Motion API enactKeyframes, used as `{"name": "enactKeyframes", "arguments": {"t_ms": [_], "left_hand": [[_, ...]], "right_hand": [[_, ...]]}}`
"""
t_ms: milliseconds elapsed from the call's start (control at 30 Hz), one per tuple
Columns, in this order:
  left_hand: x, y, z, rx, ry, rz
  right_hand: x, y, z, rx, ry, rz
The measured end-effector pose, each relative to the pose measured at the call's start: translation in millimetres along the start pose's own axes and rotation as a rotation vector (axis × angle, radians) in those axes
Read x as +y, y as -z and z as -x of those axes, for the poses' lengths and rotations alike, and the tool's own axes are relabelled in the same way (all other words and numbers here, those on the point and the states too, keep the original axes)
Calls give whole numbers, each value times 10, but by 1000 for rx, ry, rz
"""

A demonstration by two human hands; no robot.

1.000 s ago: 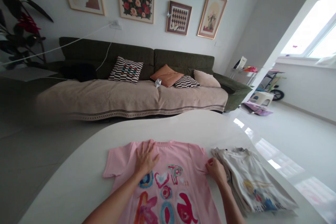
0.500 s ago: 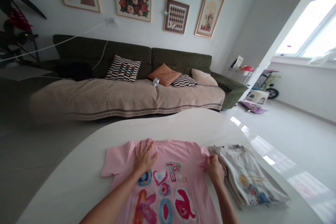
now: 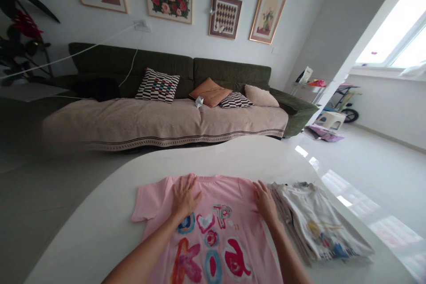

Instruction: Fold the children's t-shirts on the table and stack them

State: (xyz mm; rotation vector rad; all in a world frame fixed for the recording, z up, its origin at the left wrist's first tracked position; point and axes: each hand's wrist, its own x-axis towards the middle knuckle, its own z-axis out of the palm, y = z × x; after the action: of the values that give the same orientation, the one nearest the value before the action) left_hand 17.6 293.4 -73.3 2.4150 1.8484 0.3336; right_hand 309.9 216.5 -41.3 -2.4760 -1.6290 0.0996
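Note:
A pink T-shirt [image 3: 213,226] with a bright painted print lies spread flat on the white table [image 3: 100,230], neck away from me. My left hand [image 3: 184,196] rests flat on its left shoulder, fingers spread, just below the collar. My right hand [image 3: 264,200] lies flat on the right shoulder with its fingers stretched out. To the right of that hand lies a stack of folded grey T-shirts [image 3: 319,226] with a cartoon print on the top one.
Beyond the table stands a dark green sofa [image 3: 166,97] with a beige throw and several cushions. Framed pictures hang on the wall. A plant [image 3: 20,35] is at the far left. Toys and a small trolley sit at the right by the window.
My right hand has let go of the pinched right sleeve edge and now lies flat on the shirt's right shoulder. My left hand has stayed put.

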Motion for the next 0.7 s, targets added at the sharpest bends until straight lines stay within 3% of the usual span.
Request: {"name": "enactKeyframes", "arguments": {"t_ms": [100,233,367,433,467,567,600,700], "left_hand": [[5,18,13,9,-1,-3],[29,66,28,-1,2,-15],[46,93,21,-27,22,-7],[41,84,14,-33,17,2],[35,74,13,-29,12,4],[12,38,21,3,1,1],[6,30,26,11,-1,1],[0,42,36,-5,-9,6]], "right_hand": [[-67,-104,-8,-52,65,10],[-95,-83,-34,-30,-87,48],[-479,3,120,10,-109,67],[-837,-86,429,-14,28,38],[-1020,-176,643,-45,170,-12],[-1398,-551,1392,-138,477,-163],[-1438,-674,1631,-139,502,-171],[-1321,-908,2200,-57,387,-158]]}}
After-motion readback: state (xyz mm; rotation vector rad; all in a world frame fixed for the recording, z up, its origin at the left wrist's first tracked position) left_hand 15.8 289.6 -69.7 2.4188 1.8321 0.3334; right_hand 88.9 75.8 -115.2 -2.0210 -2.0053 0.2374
